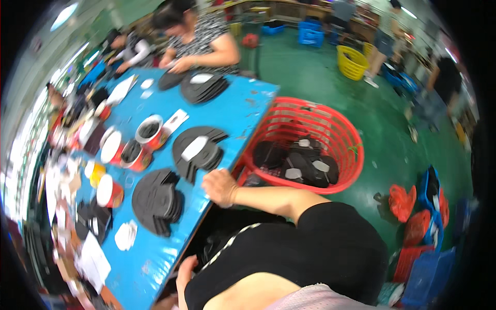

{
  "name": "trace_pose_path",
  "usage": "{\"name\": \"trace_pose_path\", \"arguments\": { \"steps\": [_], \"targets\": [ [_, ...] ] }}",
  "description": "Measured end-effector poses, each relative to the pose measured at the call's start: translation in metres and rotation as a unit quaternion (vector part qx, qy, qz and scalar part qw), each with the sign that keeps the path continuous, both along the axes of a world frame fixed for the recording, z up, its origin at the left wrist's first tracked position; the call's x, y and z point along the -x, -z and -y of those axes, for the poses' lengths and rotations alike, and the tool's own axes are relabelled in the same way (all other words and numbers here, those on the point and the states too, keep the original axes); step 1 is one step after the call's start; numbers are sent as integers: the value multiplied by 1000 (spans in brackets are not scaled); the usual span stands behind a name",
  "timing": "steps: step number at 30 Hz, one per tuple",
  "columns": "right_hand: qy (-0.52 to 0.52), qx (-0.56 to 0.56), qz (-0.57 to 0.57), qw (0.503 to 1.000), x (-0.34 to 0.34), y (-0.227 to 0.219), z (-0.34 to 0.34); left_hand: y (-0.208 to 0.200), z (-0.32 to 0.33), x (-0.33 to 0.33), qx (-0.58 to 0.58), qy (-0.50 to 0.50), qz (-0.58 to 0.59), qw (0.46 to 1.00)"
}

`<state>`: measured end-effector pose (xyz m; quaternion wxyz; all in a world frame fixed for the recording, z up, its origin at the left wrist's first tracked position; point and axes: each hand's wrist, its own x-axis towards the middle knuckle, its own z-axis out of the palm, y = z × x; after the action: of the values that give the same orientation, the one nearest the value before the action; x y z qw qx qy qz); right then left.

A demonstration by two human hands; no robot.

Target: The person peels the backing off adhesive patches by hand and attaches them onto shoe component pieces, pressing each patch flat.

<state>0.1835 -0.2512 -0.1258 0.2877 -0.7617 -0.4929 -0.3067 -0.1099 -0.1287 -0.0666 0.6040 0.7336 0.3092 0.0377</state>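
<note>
My right hand (220,187) rests at the near edge of the blue table (155,263), its fingers curled. What lies under those fingers, if anything, is hidden. Lower down, my left hand (186,269) hangs beside the same edge, partly cut off by my leg, and its fingers do not show clearly. Closest to the right hand lies a fanned stack of dark grey curved pieces (182,150) with a white slip (195,149) on top. Another fanned stack of dark pieces (155,199) sits nearer to me on the tabletop.
A red basket (330,188) holding dark pieces stands right of the table. Several tubs, including one with dark contents (150,129), crowd the table's left. Across it a person (201,46) handles dark pieces near another stack (204,89). Red bags (402,202) lie on the floor at right.
</note>
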Motion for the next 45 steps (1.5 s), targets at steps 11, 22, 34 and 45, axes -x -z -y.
{"name": "trace_pose_path", "arguments": {
  "steps": [11, 22, 34, 45],
  "targets": [
    [-204, -61, -136, 968, -36, -89, -25, -22, -28, 8, 52, -260, 252, 931],
    [-342, 73, -148, 925, 7, -136, -130, -1, -191, -40, -604, -129, 7, 787],
    [-297, 82, -288, 907, -10, -127, -120, -11, -206, -50, -478, -202, -56, 853],
    [-324, 75, -303, 893, -14, -124, -115, -18, -223, -42, -225, -280, -36, 933]
  ]
}}
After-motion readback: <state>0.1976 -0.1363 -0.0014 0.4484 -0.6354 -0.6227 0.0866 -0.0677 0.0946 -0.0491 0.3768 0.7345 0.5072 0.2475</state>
